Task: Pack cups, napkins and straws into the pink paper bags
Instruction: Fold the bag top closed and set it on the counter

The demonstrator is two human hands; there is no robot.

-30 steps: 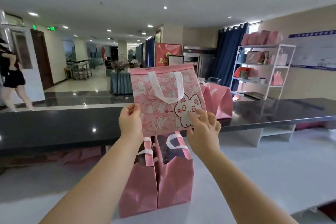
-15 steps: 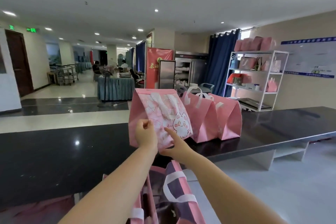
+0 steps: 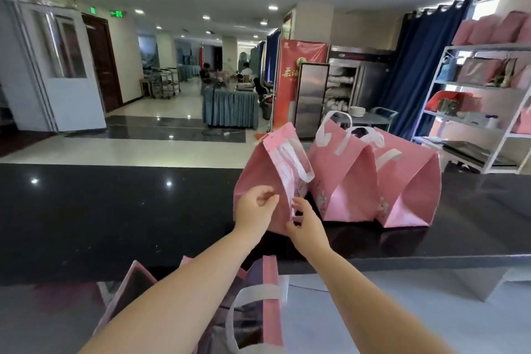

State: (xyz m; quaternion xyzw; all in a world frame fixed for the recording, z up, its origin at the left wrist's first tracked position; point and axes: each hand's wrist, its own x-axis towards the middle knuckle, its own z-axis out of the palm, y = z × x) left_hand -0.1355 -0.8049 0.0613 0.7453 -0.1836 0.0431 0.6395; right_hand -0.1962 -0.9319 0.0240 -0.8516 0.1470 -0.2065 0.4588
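On the black counter [image 3: 115, 210], the pink bag [image 3: 255, 172] could topple onto the neighbouring bag [image 3: 344, 181] just beside it, or crumple, if let go off balance. The left hand [image 3: 254, 210] pinches its plain side low down. The right hand [image 3: 306, 221] pinches the patterned front edge, both arms outstretched.

**One head-worn view, facing forward**

The wide-angle camera rides on the person's head, looking forward and a little downward across the worktop [image 3: 100, 210] from its near edge. It stands close: the outstretched forearms reach the pink paper bag [image 3: 258, 181] standing on it. Beyond the far edge lies the hall [image 3: 161, 112].
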